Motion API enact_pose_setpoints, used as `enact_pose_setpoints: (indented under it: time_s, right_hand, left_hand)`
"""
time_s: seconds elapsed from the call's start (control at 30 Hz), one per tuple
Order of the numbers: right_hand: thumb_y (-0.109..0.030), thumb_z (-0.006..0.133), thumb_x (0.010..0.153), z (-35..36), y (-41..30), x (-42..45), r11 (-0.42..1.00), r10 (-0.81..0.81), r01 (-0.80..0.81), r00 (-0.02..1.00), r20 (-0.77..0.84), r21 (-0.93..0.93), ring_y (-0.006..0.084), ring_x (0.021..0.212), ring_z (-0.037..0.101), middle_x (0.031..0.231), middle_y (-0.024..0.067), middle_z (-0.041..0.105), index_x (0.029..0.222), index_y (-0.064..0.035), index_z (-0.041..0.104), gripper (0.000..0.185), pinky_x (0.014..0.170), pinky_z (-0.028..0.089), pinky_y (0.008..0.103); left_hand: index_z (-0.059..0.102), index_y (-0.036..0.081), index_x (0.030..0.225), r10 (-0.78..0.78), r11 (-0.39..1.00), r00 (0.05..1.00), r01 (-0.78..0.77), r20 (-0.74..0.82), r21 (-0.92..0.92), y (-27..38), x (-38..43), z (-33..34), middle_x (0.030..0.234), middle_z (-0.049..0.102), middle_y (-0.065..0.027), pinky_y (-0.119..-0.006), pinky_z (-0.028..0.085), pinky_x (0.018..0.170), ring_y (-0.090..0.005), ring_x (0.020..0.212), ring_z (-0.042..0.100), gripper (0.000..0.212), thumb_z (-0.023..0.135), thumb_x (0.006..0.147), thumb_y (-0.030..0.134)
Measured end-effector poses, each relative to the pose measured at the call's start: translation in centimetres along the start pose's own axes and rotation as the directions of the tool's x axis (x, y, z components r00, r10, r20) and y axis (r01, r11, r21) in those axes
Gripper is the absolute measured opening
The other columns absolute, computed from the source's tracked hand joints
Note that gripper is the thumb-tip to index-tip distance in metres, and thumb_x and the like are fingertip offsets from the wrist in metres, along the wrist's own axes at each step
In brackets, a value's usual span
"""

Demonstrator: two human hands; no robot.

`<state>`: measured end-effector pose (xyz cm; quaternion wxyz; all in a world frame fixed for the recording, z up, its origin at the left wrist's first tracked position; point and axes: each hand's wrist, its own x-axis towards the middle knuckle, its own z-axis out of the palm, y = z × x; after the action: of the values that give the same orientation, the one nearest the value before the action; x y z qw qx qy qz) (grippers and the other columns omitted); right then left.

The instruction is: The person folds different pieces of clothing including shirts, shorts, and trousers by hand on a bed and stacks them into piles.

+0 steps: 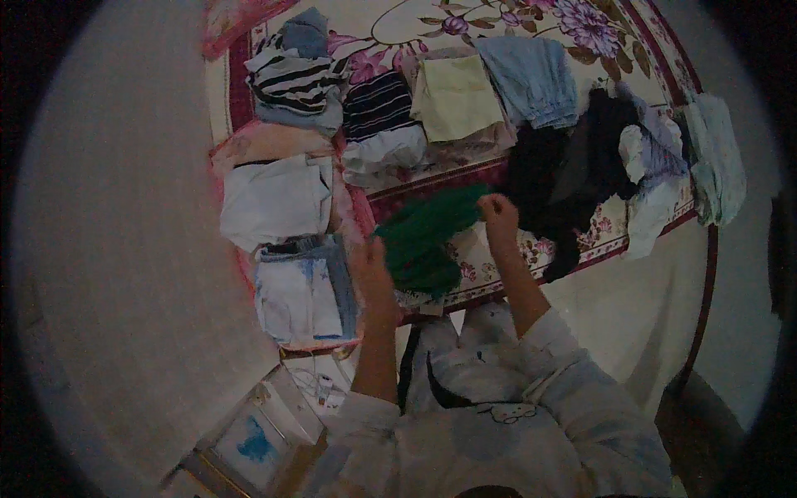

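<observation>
A green garment [429, 230] is spread before me over the near edge of a floral-patterned cover [436, 167]. My right hand [500, 218] pinches its upper right corner. At the garment's left edge, my left hand [372, 261] grips the cloth; its fingertips are dim and partly hidden. Just right of my right hand lie crumpled black clothes [560, 168], one part hanging toward the cover's front edge. Folded white and blue clothes [299, 295] sit close to the left of my left hand.
Behind the green garment are a black striped piece [378, 106], a folded yellow cloth [454, 96] and light blue pants [532, 78]. A striped pile [292, 84] and folded white clothes [280, 199] lie left. Pale garments [716, 159] drape over the right edge. Below left stands a box [255, 436].
</observation>
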<state>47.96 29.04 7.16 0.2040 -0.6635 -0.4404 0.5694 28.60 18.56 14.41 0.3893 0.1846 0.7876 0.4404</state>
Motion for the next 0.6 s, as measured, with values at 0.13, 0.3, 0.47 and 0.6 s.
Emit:
enact_pose_setpoints:
  time_s: [0.13,0.3,0.47,0.6]
  right_hand:
    - [-0.023,0.060,0.074,0.3,-6.8,-4.9,0.963,-0.263,0.190,0.826,0.499,0.191,0.0135,0.081,0.053,0.086,0.0069,0.057,0.095,-0.0023,0.055,0.030,0.072,0.042,0.0263]
    - [-0.019,0.058,0.073,3.3,-10.6,-12.2,0.829,-0.526,0.556,0.744,0.412,0.054,0.0199,0.081,0.056,0.087,0.0134,0.056,0.094,-0.0002,0.052,0.028,0.070,0.044,0.0309]
    - [-0.018,0.060,0.070,1.4,-8.6,-9.9,0.933,-0.354,0.327,0.758,0.548,0.150,0.0261,0.081,0.055,0.086,0.0162,0.055,0.098,-0.0009,0.050,0.035,0.070,0.044,0.0330]
    - [-0.010,0.057,0.070,2.8,-9.8,-14.2,0.734,-0.597,0.678,0.671,0.439,-0.039,0.0281,0.082,0.055,0.082,0.0145,0.056,0.097,-0.0016,0.052,0.028,0.072,0.044,0.0333]
  left_hand:
    - [0.048,0.005,0.102,-0.069,0.514,0.967,0.245,0.245,-0.822,5.4,-0.9,-0.7,0.099,0.051,-0.0087,-0.037,0.037,0.084,-0.0244,0.093,0.049,0.025,0.049,0.081,0.017]
    - [0.031,0.010,0.123,0.198,0.325,0.946,0.184,0.258,-0.927,7.8,-2.6,-0.9,0.114,0.042,-0.0116,-0.039,0.031,0.092,-0.0264,0.104,0.041,0.048,0.048,0.079,0.005]
    - [0.027,0.010,0.126,0.271,0.508,0.927,0.090,0.259,-0.857,7.0,-4.7,-2.8,0.119,0.038,-0.0144,-0.039,0.030,0.094,-0.0278,0.108,0.038,0.057,0.046,0.075,-0.003]
    - [0.034,0.007,0.121,0.143,0.236,0.926,0.311,0.350,-0.921,7.7,-6.0,-4.3,0.117,0.039,-0.0156,-0.040,0.031,0.093,-0.0289,0.108,0.039,0.050,0.044,0.073,-0.006]
